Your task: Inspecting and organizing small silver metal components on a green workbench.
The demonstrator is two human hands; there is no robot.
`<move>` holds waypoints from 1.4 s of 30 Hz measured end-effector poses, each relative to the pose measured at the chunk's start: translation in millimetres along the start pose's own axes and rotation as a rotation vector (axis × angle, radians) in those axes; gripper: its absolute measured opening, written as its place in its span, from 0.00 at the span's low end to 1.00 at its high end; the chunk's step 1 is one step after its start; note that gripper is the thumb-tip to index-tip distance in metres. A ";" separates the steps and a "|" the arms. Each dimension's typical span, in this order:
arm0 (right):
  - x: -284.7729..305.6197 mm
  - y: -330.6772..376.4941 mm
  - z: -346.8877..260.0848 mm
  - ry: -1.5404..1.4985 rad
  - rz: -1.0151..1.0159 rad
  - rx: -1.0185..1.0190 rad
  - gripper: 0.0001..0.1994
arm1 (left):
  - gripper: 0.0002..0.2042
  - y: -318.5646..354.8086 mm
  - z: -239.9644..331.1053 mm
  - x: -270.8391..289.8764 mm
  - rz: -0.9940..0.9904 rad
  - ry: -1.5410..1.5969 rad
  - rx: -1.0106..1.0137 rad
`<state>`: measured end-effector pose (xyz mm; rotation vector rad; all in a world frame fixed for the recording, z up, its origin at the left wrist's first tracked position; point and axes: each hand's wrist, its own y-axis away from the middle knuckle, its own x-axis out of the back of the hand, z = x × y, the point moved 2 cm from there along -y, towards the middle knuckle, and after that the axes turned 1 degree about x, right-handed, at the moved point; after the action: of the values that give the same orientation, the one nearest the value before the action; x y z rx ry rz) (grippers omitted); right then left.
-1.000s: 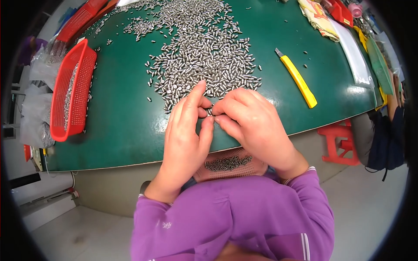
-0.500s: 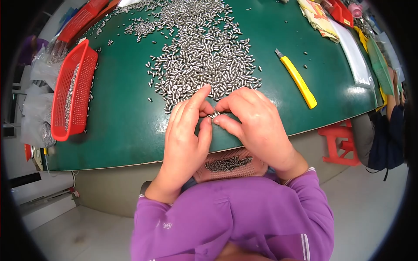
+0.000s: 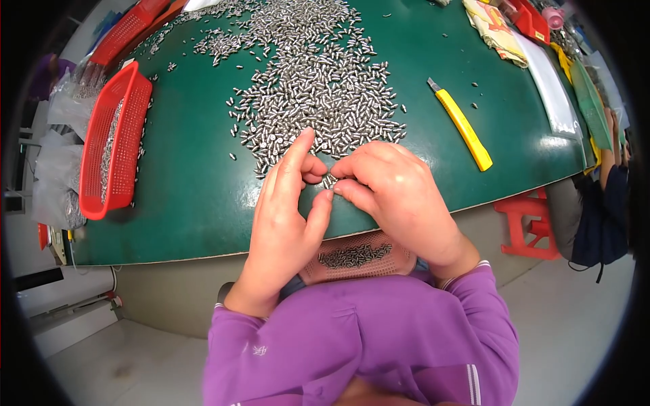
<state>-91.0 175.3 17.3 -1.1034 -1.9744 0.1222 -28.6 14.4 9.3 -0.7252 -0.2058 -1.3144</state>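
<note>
Several small shiny metal pins [image 3: 329, 181], short with tapered ends, sit in a cluster between my fingertips at the table's near edge. My right hand [image 3: 401, 193] pinches them from the right with thumb and forefinger. My left hand [image 3: 279, 206] is on their left, its forefinger stretched toward the heap, its thumb and other fingers apart around the cluster; the thumb tip is close to the pins. Just beyond both hands spreads a large heap of the same metal pins [image 3: 318, 88] on the green tabletop [image 3: 196, 183].
A yellow utility knife [image 3: 464, 128] lies right of the heap. On the left stands a red perforated basket [image 3: 135, 145] holding pins. Below the table edge, at my lap, is a pink basket [image 3: 399, 260] with more pins. A red stool [image 3: 528, 227] stands at right.
My left hand has opened slightly, its forefinger and thumb drawing apart and away from the pins. The pins show more plainly between the hands, while my right hand has barely shifted.
</note>
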 end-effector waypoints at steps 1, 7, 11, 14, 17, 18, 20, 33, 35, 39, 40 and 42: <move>0.1 -0.1 -0.3 -0.001 0.000 0.001 0.08 | 0.34 -0.2 -1.0 0.3 -0.011 -0.027 -0.011; -0.5 0.6 0.8 -0.001 0.004 -0.003 0.08 | 0.33 0.2 -3.6 0.6 -0.040 -0.055 -0.018; -0.2 -0.3 0.6 -0.008 0.016 -0.007 0.07 | 0.33 0.6 -3.7 0.0 -0.022 -0.049 -0.016; -0.6 -0.8 1.3 -0.011 0.015 -0.014 0.06 | 0.32 -0.4 -3.6 -0.1 -0.026 -0.039 -0.003; -1.4 -1.5 1.8 -0.007 0.027 -0.022 0.05 | 0.30 -2.2 -3.6 -1.2 -0.016 -0.007 0.023; -1.4 -1.9 1.7 -0.008 0.033 -0.023 0.05 | 0.30 -2.9 -3.2 -1.5 -0.016 -0.007 0.022; -2.3 -2.2 0.4 0.005 0.027 -0.026 0.04 | 0.29 -2.7 -3.1 -1.5 -0.004 -0.051 0.025; -1.6 -4.7 -1.0 -0.053 -0.042 -0.118 0.05 | 0.29 -0.5 -9.7 -1.5 -0.020 0.018 0.053; -2.7 -4.6 0.7 -0.045 -0.034 -0.101 0.05 | 0.29 -0.8 -8.4 -0.8 -0.019 0.018 0.033; -2.5 -4.4 1.2 -0.041 -0.040 -0.091 0.05 | 0.29 -0.7 -6.7 -0.1 -0.020 0.014 0.033; -2.5 -4.4 1.1 -0.040 -0.039 -0.092 0.05 | 0.28 -1.6 -4.3 0.0 -0.026 0.013 0.043; -2.3 -4.2 0.8 -0.046 -0.030 -0.122 0.05 | 0.27 -1.9 -3.5 -2.1 -0.034 0.013 0.052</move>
<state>-93.8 171.4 17.3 -1.1572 -2.0610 0.0113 -31.8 13.9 6.1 -0.6716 -0.2425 -1.3410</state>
